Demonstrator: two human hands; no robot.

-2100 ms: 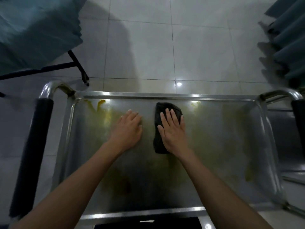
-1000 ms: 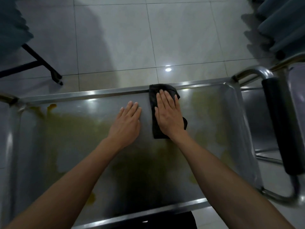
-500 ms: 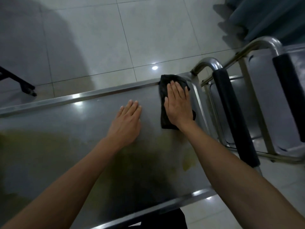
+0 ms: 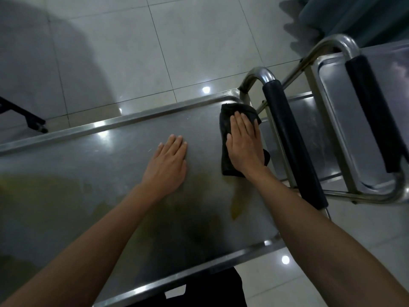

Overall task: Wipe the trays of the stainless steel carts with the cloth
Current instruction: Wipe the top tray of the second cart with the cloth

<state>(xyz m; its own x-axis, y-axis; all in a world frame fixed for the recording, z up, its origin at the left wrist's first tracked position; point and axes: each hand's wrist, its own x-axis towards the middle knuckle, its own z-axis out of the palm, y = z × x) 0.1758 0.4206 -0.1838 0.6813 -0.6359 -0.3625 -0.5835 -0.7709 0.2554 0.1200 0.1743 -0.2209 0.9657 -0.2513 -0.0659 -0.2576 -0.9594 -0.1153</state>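
The right hand (image 4: 243, 145) is laid flat, fingers straight and together, on a dark, crumpled cloth (image 4: 228, 151), which is pressed against the far right corner of the shallow stainless steel tray (image 4: 110, 169). The cloth is seen folded into a long strip, its ends showing beyond the fingertips and beside the wrist. The left hand (image 4: 168, 165) is spread flat on the bare metal just beside it, fingers straight, nothing held. Yellowish-green smears (image 4: 238, 202) are seen below the cloth and across the near left part of the tray. A black padded handle (image 4: 292, 149) on a curved steel tube is found just right of the tray, and a second steel cart tray (image 4: 345, 120) beyond it. Pale floor tiles (image 4: 177, 41) lie behind.
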